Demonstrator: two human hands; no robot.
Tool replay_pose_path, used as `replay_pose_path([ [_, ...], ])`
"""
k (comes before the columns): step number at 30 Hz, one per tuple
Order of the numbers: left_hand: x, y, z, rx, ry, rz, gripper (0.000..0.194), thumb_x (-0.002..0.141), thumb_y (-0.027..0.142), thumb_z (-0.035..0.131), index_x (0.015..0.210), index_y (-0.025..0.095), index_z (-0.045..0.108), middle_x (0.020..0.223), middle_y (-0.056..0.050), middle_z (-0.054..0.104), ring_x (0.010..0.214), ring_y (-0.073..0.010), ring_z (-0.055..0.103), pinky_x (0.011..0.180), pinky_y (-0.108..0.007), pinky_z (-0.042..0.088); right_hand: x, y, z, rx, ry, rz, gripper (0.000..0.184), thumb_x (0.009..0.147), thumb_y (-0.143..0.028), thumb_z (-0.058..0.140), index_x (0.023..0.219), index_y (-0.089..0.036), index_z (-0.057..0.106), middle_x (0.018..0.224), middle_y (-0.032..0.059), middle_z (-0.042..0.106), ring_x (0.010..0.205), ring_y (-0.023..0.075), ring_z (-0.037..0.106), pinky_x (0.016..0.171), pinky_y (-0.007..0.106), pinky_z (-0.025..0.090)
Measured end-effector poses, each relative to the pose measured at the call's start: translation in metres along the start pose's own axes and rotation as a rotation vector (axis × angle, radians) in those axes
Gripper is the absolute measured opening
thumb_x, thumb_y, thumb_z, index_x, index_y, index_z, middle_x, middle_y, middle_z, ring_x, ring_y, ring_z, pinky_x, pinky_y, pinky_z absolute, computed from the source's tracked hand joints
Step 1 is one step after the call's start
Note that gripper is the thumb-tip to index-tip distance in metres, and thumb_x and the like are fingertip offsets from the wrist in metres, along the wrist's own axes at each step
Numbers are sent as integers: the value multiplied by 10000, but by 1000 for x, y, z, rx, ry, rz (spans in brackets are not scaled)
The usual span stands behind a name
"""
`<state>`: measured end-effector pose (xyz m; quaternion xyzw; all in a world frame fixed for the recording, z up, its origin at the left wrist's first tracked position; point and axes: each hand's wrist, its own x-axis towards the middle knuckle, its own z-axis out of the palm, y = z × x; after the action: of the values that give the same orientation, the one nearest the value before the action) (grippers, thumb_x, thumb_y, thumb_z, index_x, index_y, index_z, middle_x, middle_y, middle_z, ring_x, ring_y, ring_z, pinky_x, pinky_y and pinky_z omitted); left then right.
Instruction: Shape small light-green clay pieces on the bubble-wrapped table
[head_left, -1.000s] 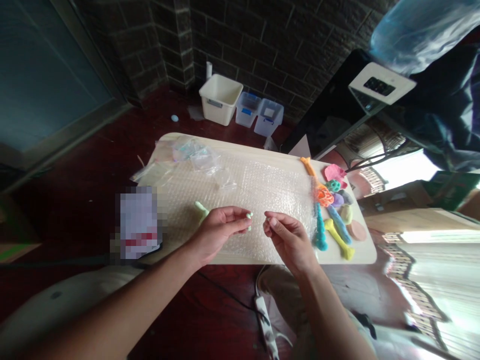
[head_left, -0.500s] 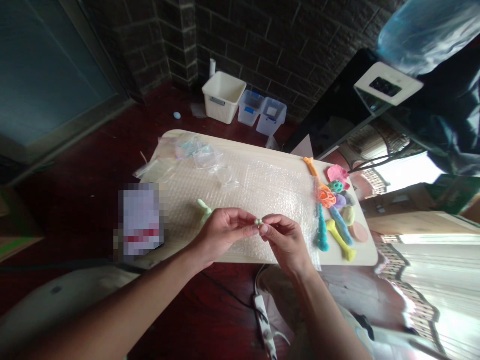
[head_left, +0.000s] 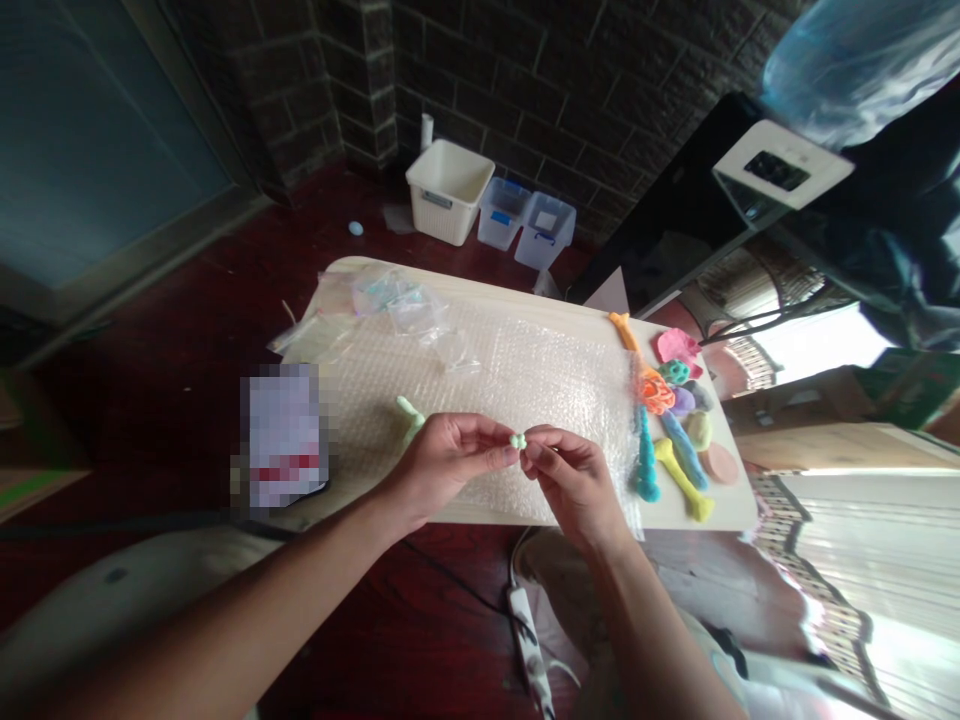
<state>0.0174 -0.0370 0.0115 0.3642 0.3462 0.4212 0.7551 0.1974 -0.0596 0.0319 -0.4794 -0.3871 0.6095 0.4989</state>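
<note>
Between the fingertips of both hands is a small pale green lump (head_left: 518, 441), which looks like soft modelling clay. My left hand (head_left: 454, 455) pinches it from the left, thumb and forefinger closed. From the right, my right hand (head_left: 566, 470) grips it the same way. Both hands are above a sheet of bubble wrap (head_left: 559, 370) on the table. Behind the left hand lies a longer light green clay piece (head_left: 409, 412), partly hidden by that hand.
Coloured shapes lie at the table's right end, among them a yellow bone-like piece (head_left: 684, 482), a teal stick (head_left: 646, 460) and an orange piece (head_left: 655, 392). Clear plastic bags (head_left: 409, 305) are at the back left. A white power strip (head_left: 529, 645) is below the front edge.
Both hands stay nearly in place. The pale green lump between the fingertips has turned slightly and shows more of itself. The whole view has shifted a little.
</note>
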Motion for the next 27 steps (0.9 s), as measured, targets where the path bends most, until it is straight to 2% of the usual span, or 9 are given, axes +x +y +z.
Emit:
replay_pose_path([
  [12,1,-2,0,27,-1,1,259,736,300,929,928,157,831,917,-71,825,854,-182,740,863,-313,555,-1,7,-7,-74,-44,-79,70,842,-286,860,829,-227,824,764,9,675,684,132,523,650,288,410],
  [19,0,0,0,43,-8,-6,252,765,308,906,950,154,829,932,-77,826,870,-185,739,866,-311,551,0,7,-6,-121,-42,-122,51,860,-282,849,852,-237,825,792,9,706,694,129,573,675,283,477],
  [24,1,0,0,51,3,-26,224,796,311,877,956,160,831,884,-57,809,808,-144,690,791,-267,518,-1,1,-2,-145,-23,-127,43,845,-259,859,843,-232,825,781,8,736,693,127,624,701,278,533],
  [27,2,2,0,55,-17,-27,212,812,314,860,960,164,835,866,-48,795,790,-131,661,778,-259,501,-1,-2,-1,-126,-24,-121,94,827,-261,876,911,-246,836,809,12,762,705,131,652,709,281,562],
])
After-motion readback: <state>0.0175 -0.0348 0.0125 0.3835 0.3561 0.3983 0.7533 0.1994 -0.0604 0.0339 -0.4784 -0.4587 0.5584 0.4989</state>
